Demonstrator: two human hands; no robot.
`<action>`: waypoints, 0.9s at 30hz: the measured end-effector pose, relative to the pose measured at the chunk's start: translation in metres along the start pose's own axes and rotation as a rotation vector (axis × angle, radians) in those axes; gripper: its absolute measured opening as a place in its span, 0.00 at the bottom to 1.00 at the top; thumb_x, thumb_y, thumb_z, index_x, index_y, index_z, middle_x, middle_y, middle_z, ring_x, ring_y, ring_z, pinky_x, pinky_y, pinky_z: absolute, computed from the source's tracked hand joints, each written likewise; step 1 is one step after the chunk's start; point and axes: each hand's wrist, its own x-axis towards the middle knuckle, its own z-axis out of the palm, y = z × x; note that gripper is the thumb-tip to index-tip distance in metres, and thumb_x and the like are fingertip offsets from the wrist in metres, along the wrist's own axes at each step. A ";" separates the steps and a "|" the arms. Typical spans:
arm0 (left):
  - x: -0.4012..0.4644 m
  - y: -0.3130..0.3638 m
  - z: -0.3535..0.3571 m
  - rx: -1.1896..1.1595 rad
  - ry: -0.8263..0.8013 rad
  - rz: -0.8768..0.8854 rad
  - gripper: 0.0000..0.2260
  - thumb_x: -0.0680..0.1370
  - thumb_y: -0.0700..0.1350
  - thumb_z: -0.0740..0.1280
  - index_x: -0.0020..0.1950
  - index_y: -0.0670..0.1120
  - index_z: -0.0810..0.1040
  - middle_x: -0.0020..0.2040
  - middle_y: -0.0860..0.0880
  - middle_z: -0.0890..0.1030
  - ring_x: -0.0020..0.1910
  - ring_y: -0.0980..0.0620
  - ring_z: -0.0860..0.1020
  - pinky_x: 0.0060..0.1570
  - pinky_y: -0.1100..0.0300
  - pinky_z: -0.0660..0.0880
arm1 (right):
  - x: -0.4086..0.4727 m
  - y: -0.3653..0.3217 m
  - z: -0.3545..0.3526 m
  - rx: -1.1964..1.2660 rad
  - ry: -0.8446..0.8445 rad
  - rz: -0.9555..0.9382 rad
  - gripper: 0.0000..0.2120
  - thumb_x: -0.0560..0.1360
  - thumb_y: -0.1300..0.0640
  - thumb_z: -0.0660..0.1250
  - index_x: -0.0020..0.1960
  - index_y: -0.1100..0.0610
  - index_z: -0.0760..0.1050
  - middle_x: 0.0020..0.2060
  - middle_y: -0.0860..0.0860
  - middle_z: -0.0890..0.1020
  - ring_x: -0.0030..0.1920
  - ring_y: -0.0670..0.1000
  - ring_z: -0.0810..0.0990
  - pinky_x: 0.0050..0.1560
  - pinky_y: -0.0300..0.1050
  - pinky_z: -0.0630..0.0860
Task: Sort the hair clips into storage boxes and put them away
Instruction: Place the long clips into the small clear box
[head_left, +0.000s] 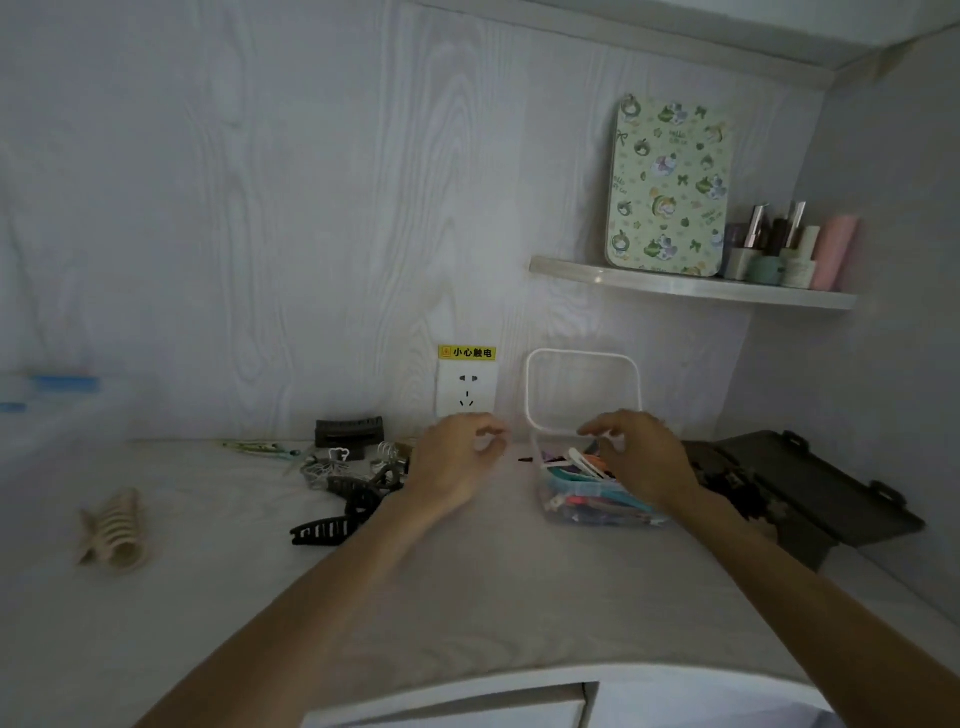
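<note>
While one clear plastic box of bright clips sits on the bench below the wall socket, its lid upright, the right hand hovers over it, the left hand beside — both loosely curled, empty. Label: "小心触电". Left of the socket, two black claw clips and one cream claw clip.

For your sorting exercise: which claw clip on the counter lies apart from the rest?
The cream clip, alone at the far left. The black clip and the other dark ones cluster together near the left hand.
</note>
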 end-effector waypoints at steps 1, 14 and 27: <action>-0.007 -0.010 -0.013 0.026 0.053 -0.010 0.09 0.78 0.50 0.63 0.54 0.52 0.81 0.53 0.59 0.82 0.51 0.62 0.77 0.47 0.68 0.71 | 0.001 -0.016 0.008 0.015 0.003 -0.037 0.13 0.75 0.64 0.61 0.52 0.52 0.81 0.54 0.50 0.82 0.56 0.53 0.79 0.58 0.45 0.73; -0.065 -0.182 -0.114 0.403 -0.067 -0.411 0.24 0.81 0.38 0.52 0.77 0.43 0.51 0.78 0.46 0.52 0.77 0.49 0.51 0.75 0.56 0.50 | 0.027 -0.212 0.141 0.025 -0.471 -0.414 0.19 0.80 0.57 0.52 0.69 0.54 0.68 0.63 0.53 0.76 0.58 0.52 0.76 0.51 0.42 0.72; -0.059 -0.193 -0.112 0.551 0.086 -0.405 0.15 0.79 0.45 0.57 0.65 0.50 0.73 0.64 0.50 0.73 0.65 0.48 0.66 0.61 0.54 0.63 | 0.061 -0.215 0.164 -0.122 -0.223 -0.554 0.12 0.77 0.54 0.60 0.55 0.51 0.80 0.48 0.48 0.83 0.50 0.49 0.79 0.45 0.42 0.73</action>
